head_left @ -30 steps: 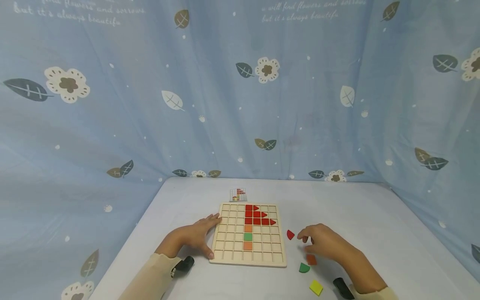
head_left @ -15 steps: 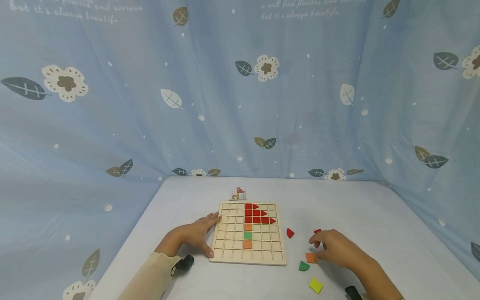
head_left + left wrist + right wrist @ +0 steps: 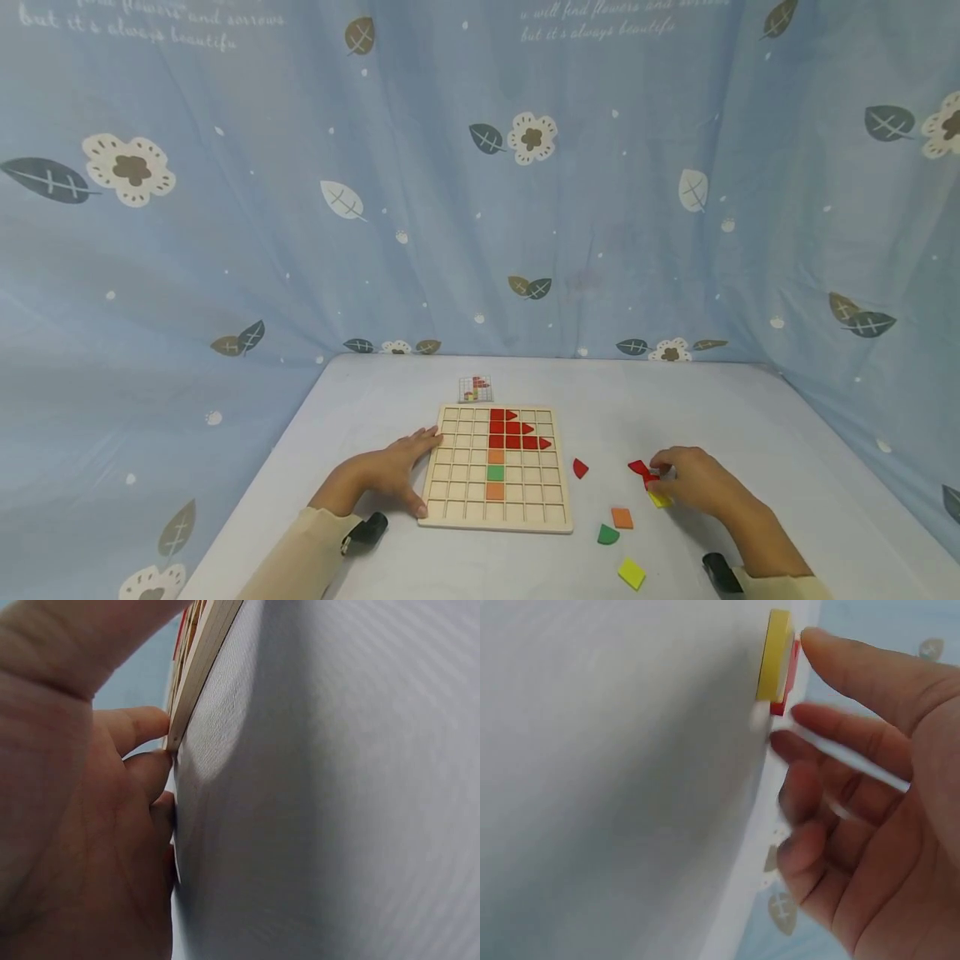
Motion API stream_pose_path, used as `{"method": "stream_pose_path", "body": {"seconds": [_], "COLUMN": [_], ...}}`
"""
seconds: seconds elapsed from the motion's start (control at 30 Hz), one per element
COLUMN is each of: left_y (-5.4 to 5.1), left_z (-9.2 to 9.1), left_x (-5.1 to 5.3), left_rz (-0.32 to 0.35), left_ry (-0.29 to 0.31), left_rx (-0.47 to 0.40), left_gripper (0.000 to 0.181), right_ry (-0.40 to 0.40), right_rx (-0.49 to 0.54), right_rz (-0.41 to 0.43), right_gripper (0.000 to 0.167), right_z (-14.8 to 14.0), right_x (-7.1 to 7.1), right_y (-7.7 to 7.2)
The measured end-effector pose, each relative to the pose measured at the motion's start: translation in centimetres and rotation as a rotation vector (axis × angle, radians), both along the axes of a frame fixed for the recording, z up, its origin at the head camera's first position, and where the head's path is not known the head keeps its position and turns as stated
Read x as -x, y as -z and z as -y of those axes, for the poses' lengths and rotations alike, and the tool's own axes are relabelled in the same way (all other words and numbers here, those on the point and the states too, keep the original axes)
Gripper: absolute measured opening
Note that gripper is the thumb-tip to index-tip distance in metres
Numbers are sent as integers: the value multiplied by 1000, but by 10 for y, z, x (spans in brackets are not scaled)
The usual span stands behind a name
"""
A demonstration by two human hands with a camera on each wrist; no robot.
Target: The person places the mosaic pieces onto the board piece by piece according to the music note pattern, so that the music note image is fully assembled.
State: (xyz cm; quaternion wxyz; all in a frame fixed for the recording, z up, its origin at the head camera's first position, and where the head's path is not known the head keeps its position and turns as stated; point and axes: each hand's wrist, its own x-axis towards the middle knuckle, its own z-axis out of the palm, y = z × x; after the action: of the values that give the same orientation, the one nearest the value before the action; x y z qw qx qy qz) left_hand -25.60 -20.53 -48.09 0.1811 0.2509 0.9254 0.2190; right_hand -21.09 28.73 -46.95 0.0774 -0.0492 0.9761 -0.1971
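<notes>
A wooden grid board (image 3: pixel 532 504) lies flat, holding red, orange and green pieces in some cells. My left hand (image 3: pixel 393 473) rests spread along its left edge, fingers at the side and thumb at the near corner; in the left wrist view, fingertips touch the board's edge (image 3: pixel 199 682). To the right, my right hand (image 3: pixel 697 479) is low over a small cluster: red pieces (image 3: pixel 637 467) and a yellow piece (image 3: pixel 660 500). The right wrist view shows the thumb and fingers apart, close to the yellow piece (image 3: pixel 775 656) with a red piece (image 3: pixel 778 709) behind, gripping neither.
Loose on the white table (image 3: pixel 600 392) are a red quarter-round piece (image 3: pixel 581 468), an orange square (image 3: pixel 622 518), a green quarter-round piece (image 3: pixel 608 534) and a yellow square (image 3: pixel 632 573). A picture card (image 3: pixel 476 389) lies behind the board. A blue patterned curtain (image 3: pixel 420 267) hangs around the table.
My right hand has moved right, from beside the lone red piece and past the orange square to the red and yellow cluster, now uncovered. My left hand has stayed on the board.
</notes>
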Motion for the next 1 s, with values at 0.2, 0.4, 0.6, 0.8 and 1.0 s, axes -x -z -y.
{"method": "stream_pose_path", "body": {"seconds": [0.2, 0.4, 0.6, 0.8, 1.0], "left_y": [-3, 0, 2, 4, 4], "left_z": [0, 1, 2, 1, 2], "left_x": [-1, 1, 3, 3, 2], "left_rz": [0, -13, -16, -13, -8], "left_ry": [1, 14, 24, 17, 4], "left_rx": [-8, -4, -5, 3, 8], "left_gripper": [126, 127, 127, 127, 127], "right_ry": [61, 41, 25, 3, -32], "right_rx": [-42, -41, -40, -21, -2], "right_rz": [42, 30, 27, 40, 14], "right_gripper": [32, 20, 20, 30, 24], "right_z": [6, 12, 14, 13, 16], "right_x": [3, 3, 3, 3, 4], "right_y": [2, 3, 2, 2, 3]}}
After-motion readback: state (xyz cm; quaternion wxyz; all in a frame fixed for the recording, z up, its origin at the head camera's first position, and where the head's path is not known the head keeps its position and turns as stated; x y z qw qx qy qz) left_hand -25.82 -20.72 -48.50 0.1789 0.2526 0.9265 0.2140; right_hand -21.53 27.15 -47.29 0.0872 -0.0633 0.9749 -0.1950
